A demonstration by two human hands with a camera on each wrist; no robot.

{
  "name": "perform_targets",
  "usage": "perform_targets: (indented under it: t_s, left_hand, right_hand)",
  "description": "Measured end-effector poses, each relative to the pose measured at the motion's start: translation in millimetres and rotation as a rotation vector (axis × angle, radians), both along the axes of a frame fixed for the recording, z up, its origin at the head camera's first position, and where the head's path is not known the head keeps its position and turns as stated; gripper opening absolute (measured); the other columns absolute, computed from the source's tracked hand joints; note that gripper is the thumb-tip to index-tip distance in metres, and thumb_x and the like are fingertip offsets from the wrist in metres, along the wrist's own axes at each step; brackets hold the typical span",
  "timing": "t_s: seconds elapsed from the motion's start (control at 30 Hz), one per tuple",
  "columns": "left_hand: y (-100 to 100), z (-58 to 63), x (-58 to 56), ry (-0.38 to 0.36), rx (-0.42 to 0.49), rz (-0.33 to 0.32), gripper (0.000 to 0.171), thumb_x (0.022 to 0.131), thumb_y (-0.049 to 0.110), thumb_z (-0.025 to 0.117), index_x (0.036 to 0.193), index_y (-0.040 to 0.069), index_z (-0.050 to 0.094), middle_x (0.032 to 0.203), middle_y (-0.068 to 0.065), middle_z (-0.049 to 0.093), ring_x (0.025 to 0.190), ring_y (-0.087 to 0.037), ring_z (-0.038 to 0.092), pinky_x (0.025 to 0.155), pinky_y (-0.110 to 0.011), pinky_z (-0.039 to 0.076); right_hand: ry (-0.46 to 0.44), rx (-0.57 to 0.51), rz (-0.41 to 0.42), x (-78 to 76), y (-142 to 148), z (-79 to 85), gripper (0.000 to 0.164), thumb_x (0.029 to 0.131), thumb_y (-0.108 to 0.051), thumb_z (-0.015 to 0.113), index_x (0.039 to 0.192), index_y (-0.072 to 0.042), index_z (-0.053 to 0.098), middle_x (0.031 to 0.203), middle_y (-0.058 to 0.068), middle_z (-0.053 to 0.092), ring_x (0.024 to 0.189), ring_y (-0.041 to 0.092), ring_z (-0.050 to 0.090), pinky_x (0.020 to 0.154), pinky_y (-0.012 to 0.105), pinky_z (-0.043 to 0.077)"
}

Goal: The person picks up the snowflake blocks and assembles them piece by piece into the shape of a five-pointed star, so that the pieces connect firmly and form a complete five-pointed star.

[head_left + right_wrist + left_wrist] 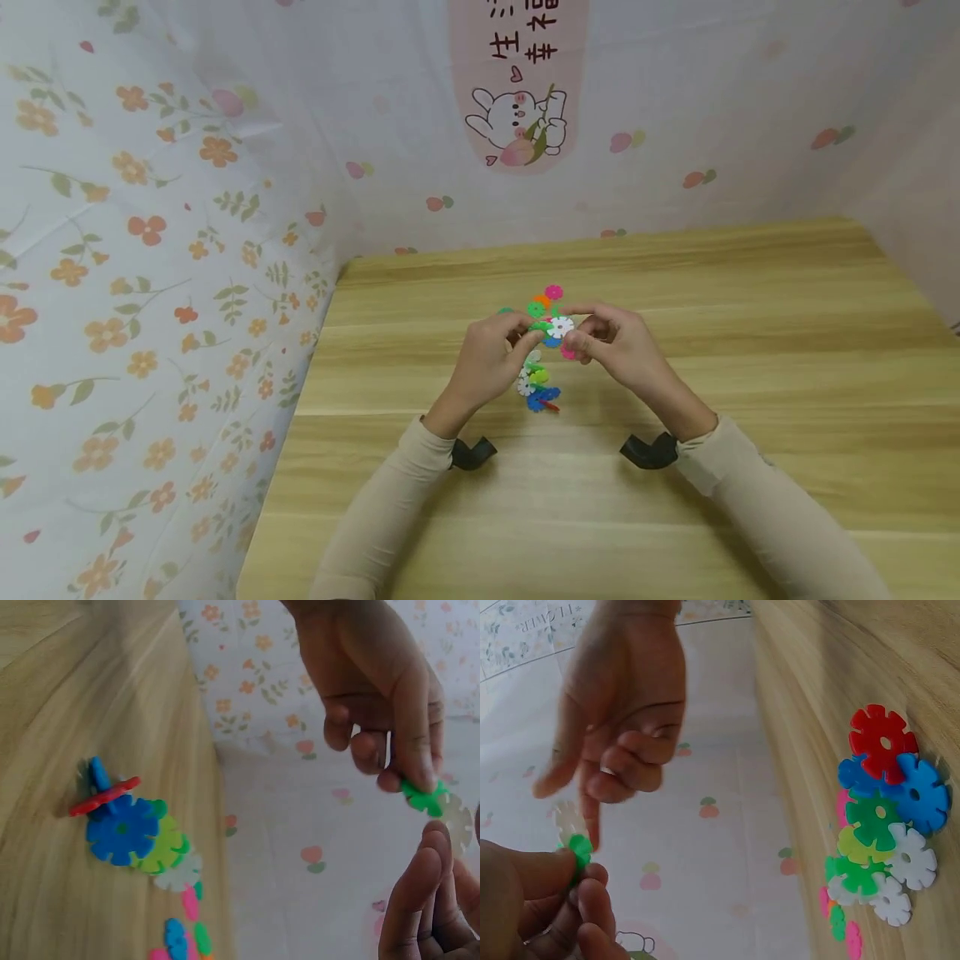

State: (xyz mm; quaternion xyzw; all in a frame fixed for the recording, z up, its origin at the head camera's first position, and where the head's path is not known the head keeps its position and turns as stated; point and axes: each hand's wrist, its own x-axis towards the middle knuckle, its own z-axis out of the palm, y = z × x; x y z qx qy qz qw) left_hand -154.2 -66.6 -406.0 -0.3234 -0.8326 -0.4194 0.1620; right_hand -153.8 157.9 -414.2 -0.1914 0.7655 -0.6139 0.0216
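Observation:
Over the table, my left hand pinches a green notched flower disc between thumb and fingers. A white notched disc overlaps the green one's edge. Around the white disc's right side is my right hand. Its thumb stands a little off the disc in the left wrist view. The right index finger stretches along the disc's other side, and the other fingers are curled in. Below the hands lies a cluster of coloured discs, including a red disc, a blue disc and white ones.
Beyond the hands, a pink disc and an orange disc lie on the wooden table. Printed cloth hangs behind and at the left. Dark wrist mounts sit under both wrists.

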Motion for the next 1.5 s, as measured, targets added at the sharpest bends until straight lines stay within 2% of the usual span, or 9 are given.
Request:
perform_targets:
  t_s: [0.1, 0.27, 0.5, 0.73, 0.97, 1.13, 1.27, 1.4, 1.5]
  left_hand:
    - [-2.2, -1.5, -0.8, -0.045, 0.031, 0.019, 0.008, 0.096, 0.009, 0.068, 0.098, 0.002, 0.069, 0.083, -0.002, 0.069, 0.067, -0.008, 0.061, 0.063, -0.019, 0.052]
    - [-6.4, -4.9, -1.7, -0.083, 0.071, 0.049, 0.007, 0.096, 0.009, 0.067, 0.099, 0.003, 0.069, 0.083, -0.002, 0.069, 0.067, -0.009, 0.062, 0.064, -0.021, 0.053]
    - [-8.1, -5.7, 0.7, -0.097, 0.073, 0.049, 0.008, 0.096, 0.009, 0.068, 0.099, 0.002, 0.069, 0.084, -0.003, 0.069, 0.068, -0.012, 0.063, 0.064, -0.022, 0.054]
    - [-9.1, -7.2, 2.0, -0.105, 0.061, 0.057, 0.011, 0.096, 0.010, 0.068, 0.103, 0.002, 0.069, 0.084, -0.002, 0.069, 0.068, -0.014, 0.064, 0.062, -0.022, 0.052]
    - [-9.0, -6.7, 3.7, -0.103, 0.053, 0.055, 0.011, 0.097, 0.012, 0.067, 0.103, 0.004, 0.070, 0.084, 0.000, 0.068, 0.068, -0.010, 0.062, 0.059, -0.022, 0.052]
    - [-7.9, -6.0, 4.4, -0.121, 0.050, 0.055, 0.011, 0.096, 0.011, 0.067, 0.104, 0.003, 0.070, 0.085, 0.001, 0.068, 0.068, -0.008, 0.062, 0.058, -0.022, 0.051]
    - [-6.9, -4.6, 4.2, -0.117, 0.045, 0.048, 0.011, 0.097, 0.011, 0.068, 0.103, 0.003, 0.070, 0.085, 0.000, 0.068, 0.069, -0.009, 0.062, 0.059, -0.022, 0.051]
    - [-6.1, -2.9, 4.5, -0.112, 0.041, 0.044, 0.011, 0.097, 0.011, 0.067, 0.103, 0.003, 0.070, 0.084, 0.000, 0.068, 0.069, -0.008, 0.062, 0.060, -0.022, 0.051]
    - [-5.7, -2.2, 4.7, -0.114, 0.042, 0.048, 0.010, 0.097, 0.012, 0.067, 0.102, 0.004, 0.070, 0.084, 0.000, 0.068, 0.069, -0.007, 0.062, 0.060, -0.022, 0.052]
  right_hand:
    - [-0.049, -0.020, -0.020, -5.7, 2.2, -9.9, 0.039, 0.101, -0.024, 0.062, 0.135, -0.006, 0.059, 0.087, 0.015, 0.068, 0.071, 0.036, 0.064, 0.064, 0.036, 0.057]
    - [-0.147, -0.001, -0.067, -18.2, 7.8, -28.7, 0.046, 0.100, -0.031, 0.063, 0.137, -0.006, 0.056, 0.090, 0.020, 0.060, 0.062, 0.028, 0.054, 0.056, 0.035, 0.051]
    - [-0.293, 0.124, -0.071, -34.0, 13.6, -54.5, 0.047, 0.100, -0.024, 0.064, 0.143, -0.011, 0.050, 0.085, 0.015, 0.052, 0.050, 0.015, 0.045, 0.045, 0.027, 0.041]
    - [-0.352, 0.219, -0.052, -45.0, 12.8, -79.3, 0.045, 0.096, -0.021, 0.070, 0.137, -0.010, 0.057, 0.074, 0.009, 0.052, 0.049, 0.013, 0.045, 0.043, 0.024, 0.036]
    - [-0.258, 0.405, -0.032, -46.4, 9.8, -85.2, 0.040, 0.093, -0.014, 0.073, 0.131, -0.009, 0.062, 0.073, 0.007, 0.057, 0.047, 0.014, 0.049, 0.042, 0.026, 0.038]
    - [-0.231, 0.435, -0.036, -43.1, 7.0, -78.6, 0.031, 0.090, -0.009, 0.074, 0.120, -0.008, 0.066, 0.074, 0.007, 0.056, 0.046, 0.015, 0.051, 0.042, 0.025, 0.039]
    - [-0.222, 0.466, -0.054, -42.4, 6.9, -76.7, 0.027, 0.089, -0.011, 0.075, 0.114, -0.009, 0.066, 0.082, 0.007, 0.058, 0.053, 0.018, 0.055, 0.047, 0.027, 0.043]
    - [-0.097, 0.555, -0.073, -42.8, 8.5, -79.3, 0.027, 0.085, -0.013, 0.080, 0.106, -0.013, 0.063, 0.092, 0.006, 0.061, 0.075, 0.021, 0.057, 0.065, 0.034, 0.047]
    - [0.002, 0.605, -0.070, -41.3, 9.2, -78.9, 0.025, 0.085, -0.013, 0.080, 0.100, -0.015, 0.060, 0.090, 0.004, 0.063, 0.080, 0.022, 0.056, 0.071, 0.038, 0.045]
